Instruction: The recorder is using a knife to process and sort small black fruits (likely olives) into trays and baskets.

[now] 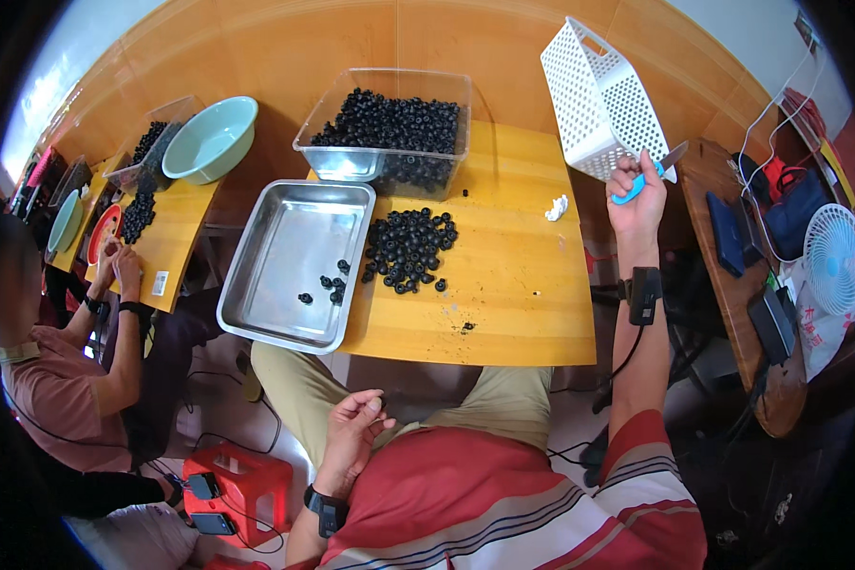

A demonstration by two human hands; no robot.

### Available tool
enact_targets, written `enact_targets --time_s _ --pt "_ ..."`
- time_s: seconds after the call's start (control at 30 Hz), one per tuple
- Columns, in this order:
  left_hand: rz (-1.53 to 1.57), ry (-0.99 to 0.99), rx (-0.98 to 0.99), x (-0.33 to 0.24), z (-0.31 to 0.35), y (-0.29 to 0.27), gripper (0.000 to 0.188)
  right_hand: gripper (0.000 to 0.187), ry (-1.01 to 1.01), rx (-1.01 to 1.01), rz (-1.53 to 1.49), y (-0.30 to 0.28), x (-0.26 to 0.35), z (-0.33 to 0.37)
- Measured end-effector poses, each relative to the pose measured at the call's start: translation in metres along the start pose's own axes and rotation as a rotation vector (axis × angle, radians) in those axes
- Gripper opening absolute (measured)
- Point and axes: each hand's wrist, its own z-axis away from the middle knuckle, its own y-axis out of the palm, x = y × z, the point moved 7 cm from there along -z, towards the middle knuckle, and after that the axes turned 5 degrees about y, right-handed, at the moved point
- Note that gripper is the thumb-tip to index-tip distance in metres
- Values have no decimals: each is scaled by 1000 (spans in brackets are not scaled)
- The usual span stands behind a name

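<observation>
My right hand (636, 195) is raised past the table's right side, wrapped round a knife (627, 199) with a bright blue handle; its short blade points up and right. That hand is beside a white perforated plastic basket (594, 100), which stands tilted at the back right. My left hand (356, 429) hangs low over my lap with its fingers curled together; a small dark spot shows at the fingertips, too small to name. Small round black pieces (410, 249) lie heaped on the table, and several more sit in a shallow metal tray (280, 242).
A clear plastic bin (309, 142) of black pieces stands at the back. A crumpled white tissue (557, 207) lies on the yellow table (522, 304). On the left, a co-worker (76, 370) sits by a green basin (214, 142). A red stool (242, 484) and cables lie below; a fan (831, 256) is right.
</observation>
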Motion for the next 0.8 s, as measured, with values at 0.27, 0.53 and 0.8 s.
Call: enact_targets --time_s 0.27,0.53,0.8 --pt "22 -21 6 5 -7 -2 18 21 76 35 91 -19 -51 -13" --pt "-14 -20 -17 8 -4 -8 17 18 166 -23 217 -75 -123 -27" --pt "26 -36 21 12 -7 -6 18 16 225 -98 229 -81 -153 -9"
